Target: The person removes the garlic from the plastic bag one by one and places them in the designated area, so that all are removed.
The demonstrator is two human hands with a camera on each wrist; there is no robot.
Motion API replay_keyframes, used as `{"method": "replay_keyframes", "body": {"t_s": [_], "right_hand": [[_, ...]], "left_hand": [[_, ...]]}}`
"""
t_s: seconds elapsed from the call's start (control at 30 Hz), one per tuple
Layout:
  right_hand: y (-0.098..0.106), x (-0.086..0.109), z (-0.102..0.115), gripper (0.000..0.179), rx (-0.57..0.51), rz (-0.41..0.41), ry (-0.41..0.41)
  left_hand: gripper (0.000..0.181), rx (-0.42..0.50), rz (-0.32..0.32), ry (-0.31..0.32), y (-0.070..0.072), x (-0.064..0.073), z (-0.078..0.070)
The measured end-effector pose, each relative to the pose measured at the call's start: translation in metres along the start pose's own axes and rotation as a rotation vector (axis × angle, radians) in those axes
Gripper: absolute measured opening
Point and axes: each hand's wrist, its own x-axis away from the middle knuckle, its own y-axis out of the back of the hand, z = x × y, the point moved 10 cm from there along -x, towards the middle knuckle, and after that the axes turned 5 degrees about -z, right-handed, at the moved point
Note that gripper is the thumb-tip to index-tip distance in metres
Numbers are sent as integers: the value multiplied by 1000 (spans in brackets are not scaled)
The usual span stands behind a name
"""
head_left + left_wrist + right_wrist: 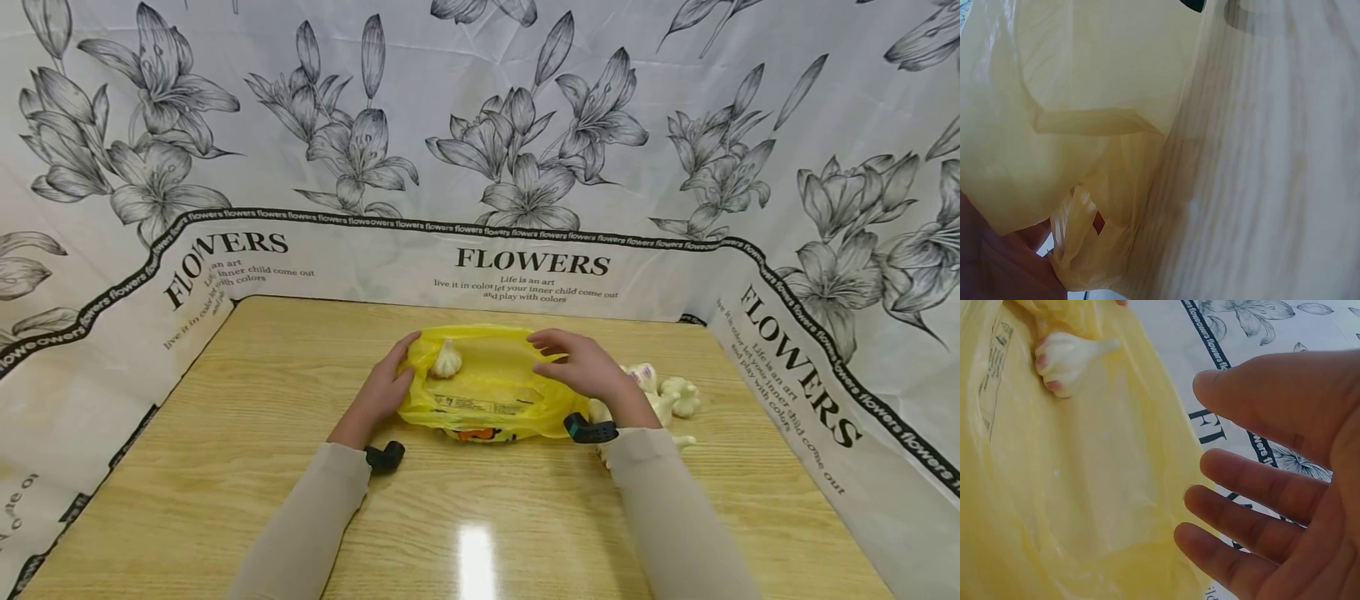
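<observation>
A yellow plastic bag lies on the table with its mouth spread wide. One garlic bulb sits inside it toward the left; the right wrist view shows this bulb with its stem and pinkish patches. My left hand holds the bag's left edge; in the left wrist view, part of that hand shows beside the crumpled plastic. Above the bag's right side is my right hand, fingers spread and nothing held. Several garlic bulbs lie right of the bag, partly hidden by my right wrist.
The wooden table extends around the bag. A white curtain with printed flowers and lettering encloses the back and sides. Each wrist wears a black device, one by the left sleeve, the other by the right sleeve.
</observation>
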Motion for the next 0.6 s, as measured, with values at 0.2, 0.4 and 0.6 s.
{"method": "replay_keyframes", "body": {"t_s": [0.2, 0.4, 0.6], "right_hand": [[-12, -6, 5, 47, -33, -24, -12], [-27, -12, 4, 45, -34, -36, -21], [-38, -15, 7, 46, -69, -42, -32]], "left_hand": [[56, 4, 2, 1, -1, -1, 0], [55, -7, -2, -5, 0, -1, 1], [55, -4, -1, -9, -1, -2, 1]]}}
